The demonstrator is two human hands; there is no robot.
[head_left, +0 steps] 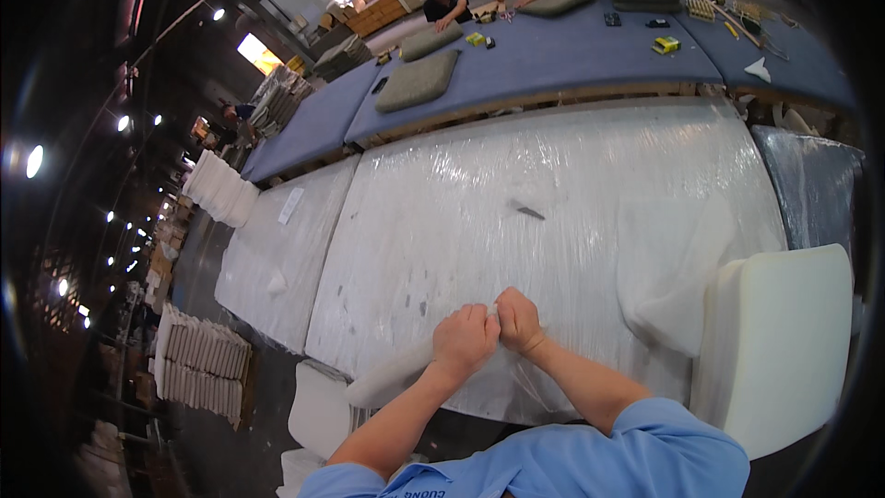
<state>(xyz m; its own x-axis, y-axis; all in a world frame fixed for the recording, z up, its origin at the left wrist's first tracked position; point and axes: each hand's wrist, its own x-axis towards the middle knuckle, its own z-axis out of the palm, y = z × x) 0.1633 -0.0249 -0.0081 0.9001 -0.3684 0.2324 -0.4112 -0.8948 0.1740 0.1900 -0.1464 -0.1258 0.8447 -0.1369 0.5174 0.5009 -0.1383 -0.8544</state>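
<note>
Side by side above the near part of the plastic-wrapped table, my left hand and my right hand are both closed, knuckles almost touching. A sliver of something pale shows between them; what they grip is mostly hidden by the fingers. A pale, thin cushion lies at the table's near edge, partly behind my left forearm. It reaches up to my left hand, but I cannot tell whether it is held. Farther off on the plastic lies a small dark, flat object.
White cushion pads stand in a stack at right, beside a sheer white cloth. More pads sit at lower left, near a pallet stack. Two people work beyond the blue table, which holds green cushions.
</note>
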